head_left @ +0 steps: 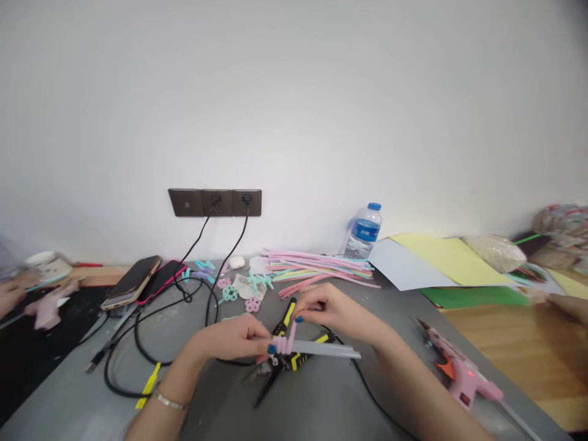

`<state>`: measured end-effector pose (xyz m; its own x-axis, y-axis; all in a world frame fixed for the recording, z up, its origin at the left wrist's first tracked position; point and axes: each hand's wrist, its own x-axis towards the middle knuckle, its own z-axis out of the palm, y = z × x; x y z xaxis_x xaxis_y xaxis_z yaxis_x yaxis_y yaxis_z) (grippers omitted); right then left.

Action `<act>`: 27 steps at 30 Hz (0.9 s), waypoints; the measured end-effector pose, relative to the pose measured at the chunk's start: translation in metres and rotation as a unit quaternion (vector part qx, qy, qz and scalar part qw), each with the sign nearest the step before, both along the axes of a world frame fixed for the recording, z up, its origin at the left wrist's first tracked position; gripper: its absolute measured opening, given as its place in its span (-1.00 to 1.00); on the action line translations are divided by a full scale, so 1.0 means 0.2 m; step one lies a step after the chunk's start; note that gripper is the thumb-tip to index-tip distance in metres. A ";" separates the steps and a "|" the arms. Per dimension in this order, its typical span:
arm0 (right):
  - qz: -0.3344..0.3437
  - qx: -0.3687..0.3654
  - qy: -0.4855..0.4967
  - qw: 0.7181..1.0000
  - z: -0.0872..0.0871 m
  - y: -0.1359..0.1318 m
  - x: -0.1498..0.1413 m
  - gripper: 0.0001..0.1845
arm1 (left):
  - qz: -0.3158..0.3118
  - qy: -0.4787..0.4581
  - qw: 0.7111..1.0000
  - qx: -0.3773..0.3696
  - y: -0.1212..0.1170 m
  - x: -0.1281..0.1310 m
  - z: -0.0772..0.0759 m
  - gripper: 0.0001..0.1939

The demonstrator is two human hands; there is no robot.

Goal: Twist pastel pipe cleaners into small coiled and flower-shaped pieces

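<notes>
My left hand (234, 338) is closed around one end of some translucent glue sticks (324, 349), with a pink pipe cleaner (282, 345) coiled round them at the fingertips. The pipe cleaner's free end rises to my right hand (324, 306), which pinches it between thumb and finger. The sticks point right, roughly level above the table. Just beneath them lie yellow-and-black pliers (296, 361), partly covered by the hands and sticks. Small twisted flower shapes (229, 293) in teal and pink lie beyond my left hand.
Loose pastel pipe cleaners (321, 266) lie by the wall near a water bottle (364, 233). A pink glue gun (463, 376) rests at right, its light red. Phones (133, 282) and black cables (138, 343) occupy the left. Other people's hands (11, 297) show at both edges.
</notes>
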<state>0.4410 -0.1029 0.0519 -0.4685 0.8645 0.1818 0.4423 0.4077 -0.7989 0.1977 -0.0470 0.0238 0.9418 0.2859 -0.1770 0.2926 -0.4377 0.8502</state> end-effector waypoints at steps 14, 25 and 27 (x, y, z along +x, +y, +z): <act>-0.187 0.008 0.133 0.973 -0.35 -0.08 -0.20 -0.65 | 0.243 -0.102 0.963 0.064 0.01 0.09 -0.08 -0.52; -0.037 0.056 -0.092 0.994 0.00 -0.11 -0.04 -0.79 | 0.063 0.011 0.997 0.044 -0.01 0.03 -0.04 -0.59; 0.055 -0.014 -0.063 0.996 0.03 -0.08 -0.03 -0.78 | -0.014 0.017 1.000 -0.011 -0.01 0.01 -0.01 -0.57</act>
